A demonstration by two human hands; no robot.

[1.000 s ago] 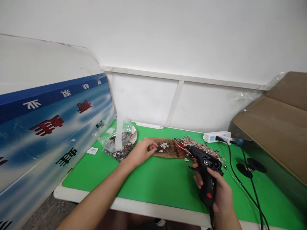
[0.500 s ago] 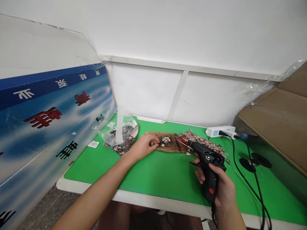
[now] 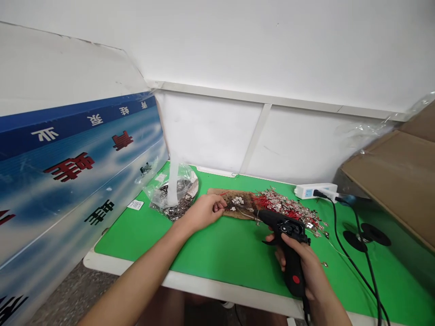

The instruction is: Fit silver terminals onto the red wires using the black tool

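My right hand [image 3: 304,253] is wrapped round the grip of a black soldering gun [image 3: 285,226], a finger near its trigger. The gun's thin tip points left, over a scorched brown board [image 3: 217,195]. Several small silver metal tabs [image 3: 238,200] lie on that board, one of them apart from the cluster and close to the tip. At the board's left end rests my left hand [image 3: 205,210], thumb and fingers pinched together; what they hold is too small to make out. To the right spreads a heap of metal tabs with red wires [image 3: 288,203].
A clear plastic bag of small metal parts [image 3: 175,199] sits at the back left. A white power strip [image 3: 316,190] with black cables stands at the back right, near a black spool [image 3: 355,240]. A printed blue panel [image 3: 74,163] and a cardboard box [image 3: 394,167] flank the green table [image 3: 210,258].
My right hand has brought the soldering gun left and lower, so its tip now reaches over the board near the loose tab. My left hand stays at the board's left end.
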